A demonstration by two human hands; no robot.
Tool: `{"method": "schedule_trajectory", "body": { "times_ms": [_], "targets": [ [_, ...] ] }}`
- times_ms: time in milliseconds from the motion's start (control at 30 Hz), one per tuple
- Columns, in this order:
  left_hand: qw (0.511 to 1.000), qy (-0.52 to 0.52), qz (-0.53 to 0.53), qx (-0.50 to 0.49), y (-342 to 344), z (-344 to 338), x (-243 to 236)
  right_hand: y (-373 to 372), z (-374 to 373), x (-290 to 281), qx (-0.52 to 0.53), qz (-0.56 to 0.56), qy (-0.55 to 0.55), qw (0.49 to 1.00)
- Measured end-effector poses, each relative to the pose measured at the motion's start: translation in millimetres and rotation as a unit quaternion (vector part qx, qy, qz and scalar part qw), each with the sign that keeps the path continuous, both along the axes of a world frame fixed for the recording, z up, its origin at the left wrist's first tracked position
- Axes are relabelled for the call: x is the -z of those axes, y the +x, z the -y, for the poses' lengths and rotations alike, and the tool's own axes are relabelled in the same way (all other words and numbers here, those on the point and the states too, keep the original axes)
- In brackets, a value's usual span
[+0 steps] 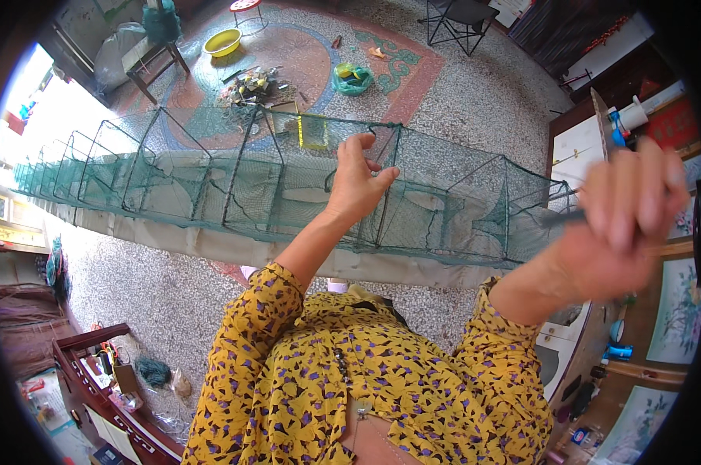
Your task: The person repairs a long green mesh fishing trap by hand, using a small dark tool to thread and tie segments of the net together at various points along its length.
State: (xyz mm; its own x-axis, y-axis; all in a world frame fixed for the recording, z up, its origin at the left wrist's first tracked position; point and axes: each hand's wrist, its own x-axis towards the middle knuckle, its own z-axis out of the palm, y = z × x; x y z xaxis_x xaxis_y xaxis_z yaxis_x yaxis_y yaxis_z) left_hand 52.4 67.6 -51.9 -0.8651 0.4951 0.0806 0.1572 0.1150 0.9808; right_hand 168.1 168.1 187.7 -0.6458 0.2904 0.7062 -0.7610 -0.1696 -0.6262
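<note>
A long green mesh net trap with dark frame rods stretches across in front of me, on a long support draped in pale cloth. My left hand is at the upper edge of the mesh, beside a frame corner. Its index finger reaches up, thumb apart, the other fingers bent; no held thing shows. To the right, my right hand is raised past the trap's end and smeared by motion. Its fingers are curled over, and a thin dark thing sticks out toward the net; its kind is too blurred to tell.
Beyond the trap, a pile of small odds and ends, a yellow basin and a green bag lie on the floor. A folding chair stands far back. Dark red wooden furniture is at lower left, cabinets at right.
</note>
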Motion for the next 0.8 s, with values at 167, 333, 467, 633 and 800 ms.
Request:
{"method": "schedule_trajectory", "body": {
  "times_ms": [167, 333, 467, 633, 800],
  "targets": [
    [0.996, 0.016, -0.069, 0.057, -0.4, 7.0, -15.8, 21.1, 7.5, -3.4, 0.0, -0.017, -0.021, 1.0],
    [0.984, 0.06, -0.123, 0.117, 0.0, 6.4, -24.1, 21.1, -5.8, -1.5, -0.013, 0.003, 0.034, 0.999],
    [0.985, 0.055, -0.159, 0.035, 3.1, 14.3, -17.8, 1.3, -12.9, 33.5, 0.185, 0.111, 0.144, 0.966],
    [0.984, -0.031, -0.17, 0.034, 4.7, 31.5, -27.3, -20.3, -31.1, 91.1, 0.284, 0.284, 0.439, 0.803],
    [0.984, -0.069, -0.159, 0.032, 11.1, 33.2, -23.9, -29.3, -38.2, 132.7, 0.307, 0.341, 0.563, 0.687]
  ]
}}
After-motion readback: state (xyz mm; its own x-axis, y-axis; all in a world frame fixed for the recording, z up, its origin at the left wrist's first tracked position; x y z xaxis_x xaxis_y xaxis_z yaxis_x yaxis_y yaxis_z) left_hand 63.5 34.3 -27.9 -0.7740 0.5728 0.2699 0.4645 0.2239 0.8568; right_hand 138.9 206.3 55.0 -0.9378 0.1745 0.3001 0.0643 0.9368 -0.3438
